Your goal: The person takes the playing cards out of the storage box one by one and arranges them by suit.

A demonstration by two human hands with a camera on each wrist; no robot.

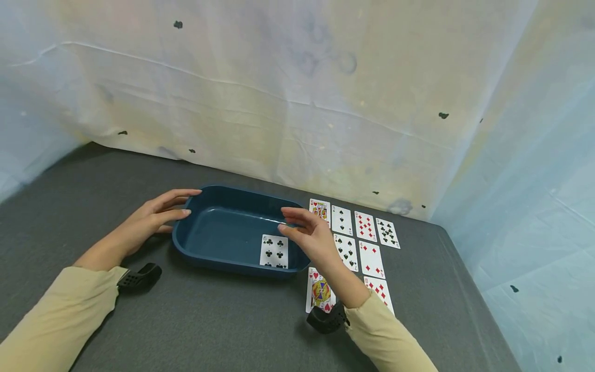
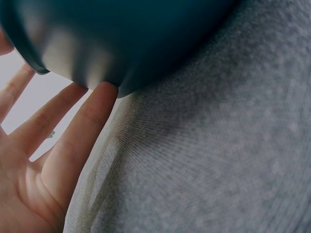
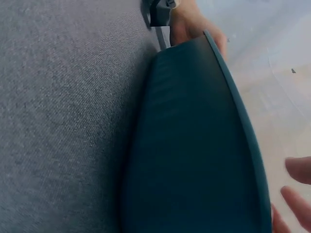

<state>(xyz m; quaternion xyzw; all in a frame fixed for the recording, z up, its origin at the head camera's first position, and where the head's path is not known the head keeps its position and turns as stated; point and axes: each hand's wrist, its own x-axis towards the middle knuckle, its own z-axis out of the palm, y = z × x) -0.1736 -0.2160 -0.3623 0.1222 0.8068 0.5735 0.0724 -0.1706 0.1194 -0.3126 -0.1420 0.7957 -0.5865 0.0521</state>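
A dark blue oval-cornered tray (image 1: 228, 217) sits on the grey cloth, with a six of clubs (image 1: 274, 251) face up in its right front part. My left hand (image 1: 155, 219) touches the tray's left end; its fingers are fairly straight, thumb and forefinger at the rim. In the left wrist view, two fingertips (image 2: 108, 90) press on the tray's outer wall (image 2: 160, 39). Over the tray's right end hovers my right hand (image 1: 309, 235), loosely bent, with nothing between thumb and fingers. In the right wrist view its fingertips (image 3: 294, 196) stand beyond the tray's rim (image 3: 245, 128).
Several face-up playing cards lie in rows right of the tray, among them a nine of diamonds (image 1: 365, 226), a four of diamonds (image 1: 372, 259) and a jack of hearts (image 1: 321, 292). My right hand and forearm partly cover them. A pale cloth wall (image 1: 279, 93) rises behind.
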